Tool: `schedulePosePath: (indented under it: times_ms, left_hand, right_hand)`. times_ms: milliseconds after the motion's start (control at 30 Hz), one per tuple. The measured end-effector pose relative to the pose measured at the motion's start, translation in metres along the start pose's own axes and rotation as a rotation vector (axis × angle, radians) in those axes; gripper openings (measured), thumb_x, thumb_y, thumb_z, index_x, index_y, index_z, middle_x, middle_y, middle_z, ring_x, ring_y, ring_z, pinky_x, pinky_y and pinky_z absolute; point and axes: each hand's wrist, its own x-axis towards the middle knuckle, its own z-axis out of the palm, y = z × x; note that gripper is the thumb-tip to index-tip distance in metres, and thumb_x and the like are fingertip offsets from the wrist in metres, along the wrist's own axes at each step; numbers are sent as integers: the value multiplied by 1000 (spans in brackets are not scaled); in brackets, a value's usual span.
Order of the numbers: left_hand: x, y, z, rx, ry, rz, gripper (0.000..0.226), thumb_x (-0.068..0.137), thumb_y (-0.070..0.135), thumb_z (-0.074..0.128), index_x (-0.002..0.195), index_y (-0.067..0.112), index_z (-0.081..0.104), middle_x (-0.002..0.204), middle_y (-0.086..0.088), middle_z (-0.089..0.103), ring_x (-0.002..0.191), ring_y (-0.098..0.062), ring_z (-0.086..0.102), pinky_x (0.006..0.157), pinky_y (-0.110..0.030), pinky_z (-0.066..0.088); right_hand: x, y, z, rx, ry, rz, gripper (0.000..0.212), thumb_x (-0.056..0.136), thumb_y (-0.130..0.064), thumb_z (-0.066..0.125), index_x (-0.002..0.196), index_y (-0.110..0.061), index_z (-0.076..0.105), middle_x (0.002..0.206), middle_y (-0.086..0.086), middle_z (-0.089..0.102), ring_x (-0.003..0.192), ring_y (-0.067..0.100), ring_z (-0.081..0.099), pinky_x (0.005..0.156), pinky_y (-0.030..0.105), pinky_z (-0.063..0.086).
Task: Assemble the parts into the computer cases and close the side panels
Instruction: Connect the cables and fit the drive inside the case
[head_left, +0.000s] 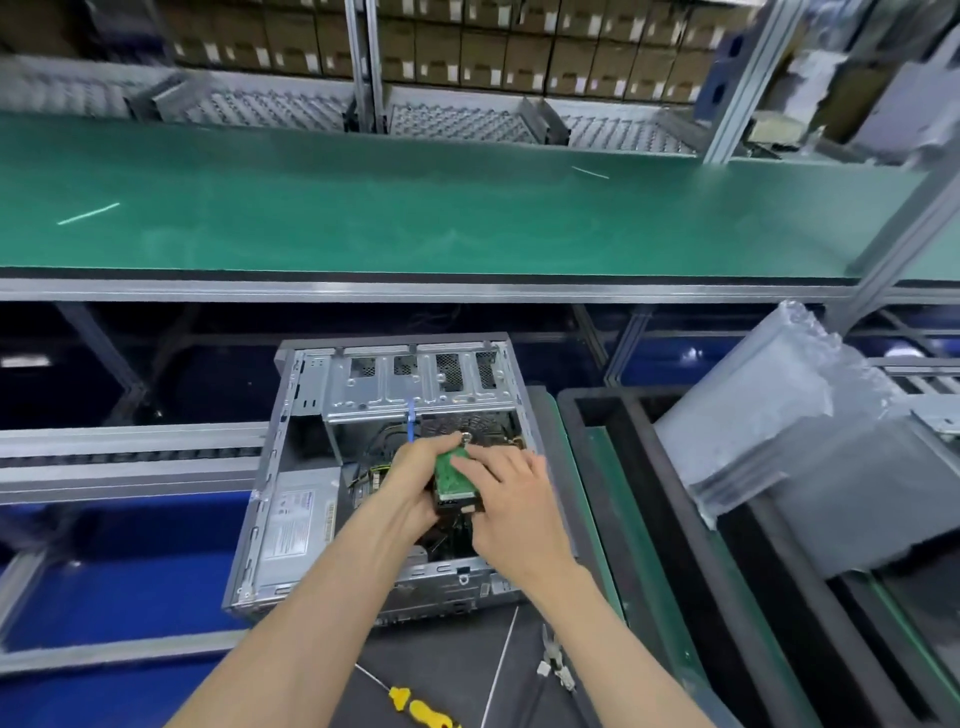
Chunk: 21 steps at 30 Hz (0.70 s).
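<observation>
An open grey computer case (311, 395) lies on its side in front of me, with its drive cage at the far end and a silver power supply (298, 525) at its left. Over the case's middle both hands hold a hard drive (451, 480) with its green circuit board facing up. My left hand (415, 478) grips the drive's left side, thumb near its top. My right hand (511, 499) grips its right side, fingers laid across the board. A blue cable (411, 421) hangs from the drive cage just behind my left hand.
A yellow-handled screwdriver (421, 712) and metal pliers (556, 665) lie on the dark mat near me. A stack of silver anti-static bags (769, 426) leans in a black bin at the right. A green conveyor belt (415, 218) runs across behind the case.
</observation>
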Motion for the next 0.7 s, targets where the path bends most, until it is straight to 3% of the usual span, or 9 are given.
schedulePosePath:
  times_ms: [67,133,300,433,500,567,633,700]
  left_hand:
    - [8,-1,-6,18,32,-29,17,97,10,60,108,-3,63,89,-19,70,73,-31,71,61,-38,59]
    - [13,1,-9,61,48,-62,18,97,10,59,109,-2,65,92,-19,74,75,-33,74,59,-40,60]
    - [25,-6,-5,144,49,-111,23,97,17,64,109,-2,66,83,-16,76,66,-30,75,50,-35,57]
    - [41,-6,-3,133,70,-95,47,97,25,67,136,2,56,99,-16,76,74,-31,75,52,-37,58]
    - [51,-4,-3,113,80,-56,69,95,24,70,155,20,35,118,-11,72,87,-29,75,56,-40,59]
    - [58,-1,-3,97,70,-47,85,92,21,72,159,33,21,132,-9,65,98,-29,72,60,-42,60]
    - [66,-1,-3,60,63,-48,91,91,20,74,160,35,16,137,-11,62,98,-29,72,60,-43,60]
    - [74,-2,-4,16,57,-43,96,90,17,75,160,32,12,134,-12,63,93,-29,73,61,-45,61]
  right_hand:
    - [-9,0,1,220,-111,223,78,67,9,60,140,-14,50,147,-4,44,139,15,36,116,23,26]
    - [-15,-2,2,416,-56,508,74,78,7,55,146,-17,38,148,-6,35,140,12,32,109,13,23]
    - [3,-17,2,648,-3,980,53,97,-23,51,148,-16,37,138,-3,52,123,18,53,102,39,46]
    - [9,-16,9,905,55,1232,42,96,-22,56,135,-21,40,107,-4,61,97,14,59,78,34,45]
    - [13,-15,18,1020,57,1324,35,93,-16,59,123,-22,42,99,-3,61,92,15,60,79,35,46]
    - [17,-16,27,1171,96,1414,28,91,-8,60,116,-13,46,101,1,62,93,18,60,87,37,49]
    - [22,-17,33,1320,157,1468,27,93,-2,58,116,-10,46,108,9,61,104,24,60,98,42,48]
    - [28,-18,34,1443,183,1507,17,96,4,54,104,-8,44,109,18,58,112,26,57,105,48,45]
